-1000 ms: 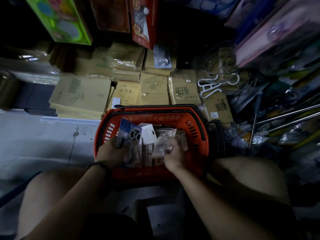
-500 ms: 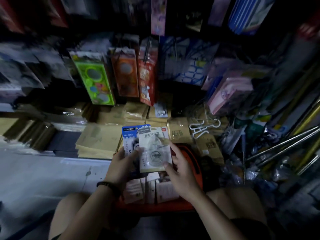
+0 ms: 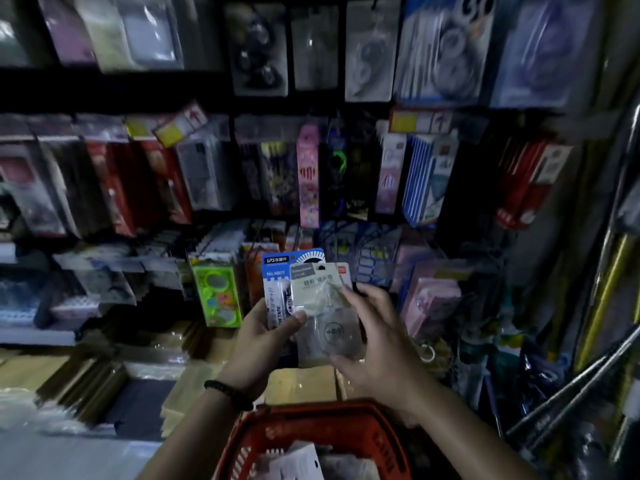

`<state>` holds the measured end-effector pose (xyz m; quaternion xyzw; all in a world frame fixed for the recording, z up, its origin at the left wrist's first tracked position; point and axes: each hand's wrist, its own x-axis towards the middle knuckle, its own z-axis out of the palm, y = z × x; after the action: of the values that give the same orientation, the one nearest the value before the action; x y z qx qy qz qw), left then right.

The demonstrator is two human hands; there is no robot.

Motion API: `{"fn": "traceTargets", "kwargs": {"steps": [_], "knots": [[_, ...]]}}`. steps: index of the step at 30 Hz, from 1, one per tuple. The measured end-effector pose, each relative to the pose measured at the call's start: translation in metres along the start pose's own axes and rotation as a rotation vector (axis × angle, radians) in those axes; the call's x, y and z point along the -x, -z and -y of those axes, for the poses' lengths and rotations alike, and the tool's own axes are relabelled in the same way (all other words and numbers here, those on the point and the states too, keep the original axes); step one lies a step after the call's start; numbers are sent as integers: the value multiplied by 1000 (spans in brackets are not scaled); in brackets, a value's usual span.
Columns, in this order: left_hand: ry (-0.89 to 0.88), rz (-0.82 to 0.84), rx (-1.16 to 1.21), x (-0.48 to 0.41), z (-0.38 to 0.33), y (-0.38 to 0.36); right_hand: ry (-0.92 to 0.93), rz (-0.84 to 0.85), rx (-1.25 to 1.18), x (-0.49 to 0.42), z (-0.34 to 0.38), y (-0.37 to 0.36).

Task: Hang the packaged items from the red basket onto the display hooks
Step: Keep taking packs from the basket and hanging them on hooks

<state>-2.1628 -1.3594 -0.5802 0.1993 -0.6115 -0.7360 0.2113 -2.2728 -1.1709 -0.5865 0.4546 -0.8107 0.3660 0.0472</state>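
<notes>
Glossy clear plastic blister, crinkled, over pale matt card: front pack [image 3: 327, 329]. Glossy printed card: blue pack [image 3: 275, 271]. Moulded slotted plastic, dull sheen: red basket [image 3: 311, 427]. Bare shiny metal: rods [image 3: 569, 384]. Matt brown paper: paper stacks [image 3: 299, 384].

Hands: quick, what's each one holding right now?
Left hand: holds the blue-carded tape pack.
Right hand: pinches the clear-fronted pack by its edges.

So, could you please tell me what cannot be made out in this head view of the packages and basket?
Head view:
1. Blue-and-white carded tape package: right side hidden behind the grey clear-fronted card package; bottom inside the grip of the left hand.
2. Red plastic basket: cut off by the bottom edge, contents blurred.
3. Display hooks: lost behind dark, blurred hanging stock.
</notes>
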Motion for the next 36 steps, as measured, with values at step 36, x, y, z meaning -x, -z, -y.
{"fn": "traceTargets", "kwargs": {"steps": [36], "knots": [[-499, -158, -138, -74, -283, 48, 355, -549, 661, -315, 113, 161]]}}
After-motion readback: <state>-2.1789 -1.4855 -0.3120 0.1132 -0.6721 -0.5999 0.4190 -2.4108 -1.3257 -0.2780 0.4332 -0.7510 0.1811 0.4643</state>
